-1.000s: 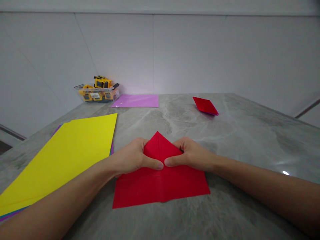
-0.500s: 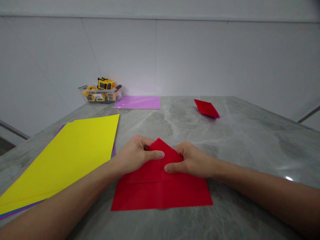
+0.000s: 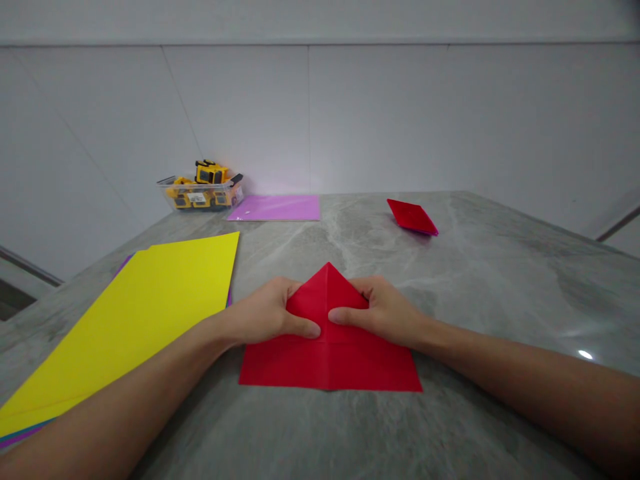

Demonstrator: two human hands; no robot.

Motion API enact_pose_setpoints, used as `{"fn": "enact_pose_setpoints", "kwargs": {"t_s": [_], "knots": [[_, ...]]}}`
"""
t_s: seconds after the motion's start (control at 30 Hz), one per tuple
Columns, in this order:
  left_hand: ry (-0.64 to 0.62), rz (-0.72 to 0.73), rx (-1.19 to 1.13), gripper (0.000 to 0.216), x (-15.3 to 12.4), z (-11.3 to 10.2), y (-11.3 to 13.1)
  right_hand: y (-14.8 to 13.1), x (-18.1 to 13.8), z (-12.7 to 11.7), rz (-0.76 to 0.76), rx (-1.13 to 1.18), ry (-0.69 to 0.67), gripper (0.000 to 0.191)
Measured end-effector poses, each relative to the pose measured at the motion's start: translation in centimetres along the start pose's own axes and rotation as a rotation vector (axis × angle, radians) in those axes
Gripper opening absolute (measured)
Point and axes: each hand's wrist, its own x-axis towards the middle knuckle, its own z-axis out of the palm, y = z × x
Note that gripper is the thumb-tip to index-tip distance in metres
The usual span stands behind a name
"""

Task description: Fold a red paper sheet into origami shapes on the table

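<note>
Gray marbled surface (image 3: 500, 280) met a pale wall (image 3: 380, 120); the left hand (image 3: 273, 313) and right hand (image 3: 387, 313) gripped opposite sides of peaked, folded red paper (image 3: 328, 357).

grey marbled table (image 3: 345, 243) | yellow-topped sheets (image 3: 160, 300) | clear bin (image 3: 197, 198) | lilac packet (image 3: 277, 208) | red folded piece (image 3: 413, 217)

In the last half-second, the left hand (image 3: 270, 312) has slid its thumb down the red paper (image 3: 328, 368)

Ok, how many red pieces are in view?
2: the folded red paper held by the left hand and right hand, and a red diamond-shaped piece farther back on the table, right of centre. Others could be hidden underneath.
</note>
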Motion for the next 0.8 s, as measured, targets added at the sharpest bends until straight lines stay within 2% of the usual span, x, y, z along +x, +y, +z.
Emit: {"fn": "enact_pose_setpoints", "kwargs": {"t_s": [0.13, 0.23, 0.37, 0.47, 0.53, 0.63, 0.7, 0.73, 0.8], "knots": [[0.112, 0.083, 0.206, 0.008, -0.4, 0.5, 0.7, -0.4, -0.1, 0.2, -0.044, 0.073, -0.077, 0.036], [0.16, 0.154, 0.331, 0.01, -0.3, 0.5, 0.6, -0.8, -0.4, 0.3, -0.047, -0.08, -0.068, 0.025], [0.242, 0.288, 0.567, 0.012, -0.3, 0.6, 0.3, -0.9, -1.0, 0.6, -0.282, -0.577, 0.149, 0.011], [0.411, 0.356, 0.837, 0.014, -0.5, 1.1, 0.4, -0.7, -1.1, 0.9, -0.381, -0.679, 0.275, 0.009], [0.488, 0.356, 0.895, 0.01, -0.7, 1.2, 0.8, -0.6, -0.9, 0.9, -0.354, -0.54, 0.291, 0.01], [0.591, 0.247, 0.788, 0.023, -0.8, 0.4, 1.4, -0.5, -0.3, 0.5, -0.169, -0.123, 0.266, 0.015], [0.69, 0.131, 0.566, 0.035, -0.6, -0.6, 1.7, -0.5, 0.3, 0.2, -0.046, 0.192, 0.3, 0.018], [0.727, 0.093, 0.379, 0.036, -0.4, -1.0, 1.7, -0.6, 0.6, 0.1, -0.012, 0.337, 0.348, 0.019], [0.71, 0.131, -0.062, 0.033, 0.0, -1.3, 1.5, -0.7, 1.1, 0.2, -0.005, 0.579, 0.455, 0.024]]}}
